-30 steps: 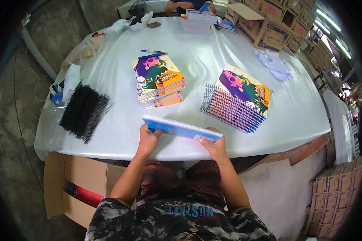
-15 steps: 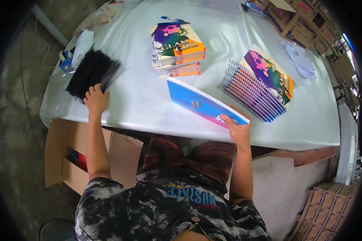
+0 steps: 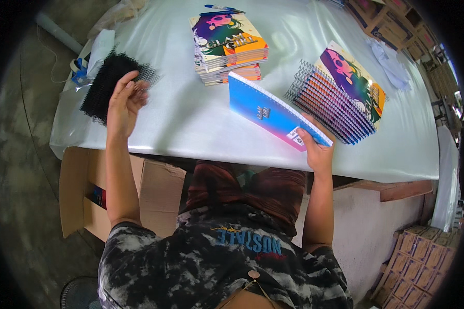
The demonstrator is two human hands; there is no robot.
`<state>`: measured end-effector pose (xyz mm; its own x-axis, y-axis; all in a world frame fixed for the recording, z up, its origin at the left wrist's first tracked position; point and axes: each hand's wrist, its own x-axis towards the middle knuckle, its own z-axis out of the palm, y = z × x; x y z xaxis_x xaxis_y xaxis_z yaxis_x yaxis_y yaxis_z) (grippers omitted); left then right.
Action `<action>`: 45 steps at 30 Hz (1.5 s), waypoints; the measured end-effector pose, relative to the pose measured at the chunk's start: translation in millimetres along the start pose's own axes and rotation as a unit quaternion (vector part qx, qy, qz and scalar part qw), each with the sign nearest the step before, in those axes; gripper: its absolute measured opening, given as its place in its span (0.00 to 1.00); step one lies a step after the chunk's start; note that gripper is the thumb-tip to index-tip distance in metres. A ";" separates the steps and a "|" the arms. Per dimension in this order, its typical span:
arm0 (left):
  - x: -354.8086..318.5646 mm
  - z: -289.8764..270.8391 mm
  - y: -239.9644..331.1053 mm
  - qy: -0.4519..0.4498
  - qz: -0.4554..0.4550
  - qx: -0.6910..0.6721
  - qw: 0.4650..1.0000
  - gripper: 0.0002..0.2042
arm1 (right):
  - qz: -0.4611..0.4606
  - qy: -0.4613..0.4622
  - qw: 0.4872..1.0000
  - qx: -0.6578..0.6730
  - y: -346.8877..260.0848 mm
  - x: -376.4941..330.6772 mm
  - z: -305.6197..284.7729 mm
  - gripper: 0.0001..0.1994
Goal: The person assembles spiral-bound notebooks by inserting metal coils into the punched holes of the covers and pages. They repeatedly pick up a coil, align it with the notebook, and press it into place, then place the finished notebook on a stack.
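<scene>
My right hand [image 3: 318, 147] grips the lower right corner of a notebook [image 3: 265, 110] with a blue-to-pink cover. The notebook is tilted above the table, a row of punched holes along its upper edge, and I see no coil in it. On the left, my left hand [image 3: 126, 103] is over a heap of black spiral binding coils [image 3: 100, 85]. Its fingers are curled in and slightly blurred; whatever is in them, if anything, cannot be made out. The palm and wrist cover part of the heap.
A stack of notebooks [image 3: 229, 44] with pens [image 3: 224, 9] on top stands at the far middle. Coil-bound notebooks [image 3: 340, 98] lie fanned at the right, near crumpled white paper [image 3: 389, 62]. An open cardboard box [image 3: 160, 188] sits below the table's left front edge.
My left hand has risen from the near edge of the coil heap and its fingers have curled. The notebook in my right hand has shifted slightly right. The whole view has shifted a little.
</scene>
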<state>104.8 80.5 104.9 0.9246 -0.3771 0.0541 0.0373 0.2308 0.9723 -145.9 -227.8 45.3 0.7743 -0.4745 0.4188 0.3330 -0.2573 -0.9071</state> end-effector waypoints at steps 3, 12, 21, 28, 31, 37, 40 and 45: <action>-17.1 50.9 12.0 -0.085 0.054 0.126 0.987 0.17 | 0.037 0.025 0.999 0.018 2.4 4.5 -3.9 0.14; -2.6 105.8 -3.4 -0.219 0.036 0.262 0.939 0.14 | 0.052 0.043 0.997 0.031 -1.6 5.1 -10.5 0.16; 18.8 131.6 -33.7 -0.244 0.128 0.368 0.888 0.15 | 0.055 0.038 0.997 0.031 -4.5 1.6 -10.0 0.15; 28.7 131.9 -13.0 -0.315 0.083 0.256 0.910 0.06 | 0.013 -0.024 0.999 0.017 -4.4 4.1 -18.4 0.12; 23.1 137.5 19.6 -0.344 0.186 0.438 0.810 0.10 | 0.030 -0.004 0.999 0.032 -4.0 -0.1 -19.0 0.12; 19.9 142.5 37.0 -0.401 0.200 0.545 0.709 0.14 | 0.046 -0.009 0.999 0.029 -0.5 -1.8 -16.1 0.11; 7.8 146.9 27.7 -0.293 0.352 0.581 0.672 0.11 | 0.000 -0.004 1.000 0.013 1.8 -3.0 -8.8 0.11; 5.5 143.5 46.8 -0.401 0.273 0.652 0.582 0.12 | -0.035 -0.050 0.998 -0.003 -8.0 -4.8 -3.6 0.12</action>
<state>57.3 -39.4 183.3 0.1699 -0.9853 0.0155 -0.9827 -0.1682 0.0776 -154.3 -226.5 50.7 0.7995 -0.3681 0.4746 0.3853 -0.2920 -0.8754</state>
